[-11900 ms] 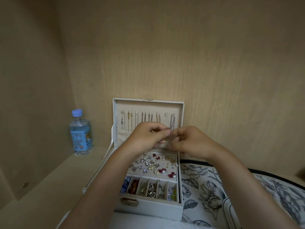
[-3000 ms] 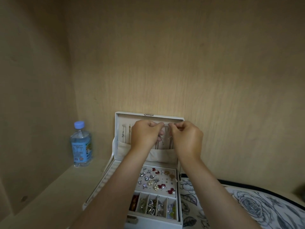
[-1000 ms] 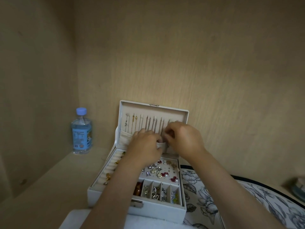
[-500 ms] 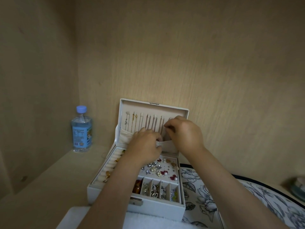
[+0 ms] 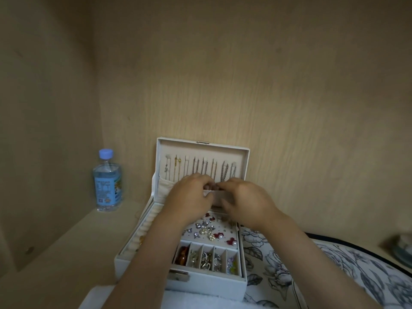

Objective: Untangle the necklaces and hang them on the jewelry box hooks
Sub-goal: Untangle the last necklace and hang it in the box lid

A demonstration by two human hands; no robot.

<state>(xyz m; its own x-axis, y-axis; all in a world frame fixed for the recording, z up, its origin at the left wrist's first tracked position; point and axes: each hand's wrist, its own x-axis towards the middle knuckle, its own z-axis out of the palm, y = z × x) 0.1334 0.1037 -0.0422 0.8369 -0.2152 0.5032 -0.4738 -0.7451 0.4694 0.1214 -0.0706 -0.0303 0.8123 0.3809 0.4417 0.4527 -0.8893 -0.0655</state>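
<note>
Wood shelf (image 5: 66, 253), loaded
A water bottle (image 5: 107, 181) stands at back left; open jewelry box (image 5: 207, 284) in the middle — floral cloth (image 5: 334, 275) just to its right, white towel (image 5: 178, 301) along its near side.

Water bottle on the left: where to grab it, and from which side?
Grip the water bottle round its labelled body, below the tapered shoulder, coming from the front-right. It stands upright close to the left wall and back wall, so those sides look tight; the gap toward the jewelry box is open. The cap is narrow, probably a poorer hold.
</note>
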